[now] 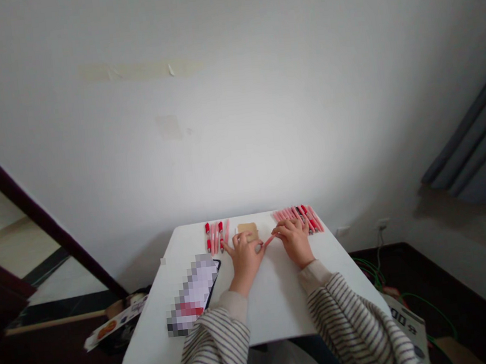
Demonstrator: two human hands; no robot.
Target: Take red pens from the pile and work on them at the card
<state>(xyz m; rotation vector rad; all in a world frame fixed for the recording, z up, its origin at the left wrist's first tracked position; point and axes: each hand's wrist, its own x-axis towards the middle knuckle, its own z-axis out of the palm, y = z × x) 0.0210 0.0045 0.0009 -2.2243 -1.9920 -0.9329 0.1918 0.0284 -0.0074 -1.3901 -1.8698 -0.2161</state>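
Both hands rest on a small white table (pixel 274 312). My left hand (pixel 244 254) and my right hand (pixel 295 240) meet at a pink pen (pixel 269 240), each with fingers closed on one end of it. A row of several pink and red pens (pixel 299 219) lies at the far right, just beyond my right hand. A smaller group of red and pink pens (pixel 217 235) lies at the far left. A small tan card (pixel 248 229) sits between the two groups, just past my left fingers.
A phone (pixel 196 294) lies on the table's left side. The white wall stands right behind the table. On the dark floor are boxes (pixel 110 326) at left, green cables (pixel 374 272) and a box at right. A grey curtain (pixel 482 145) hangs at far right.
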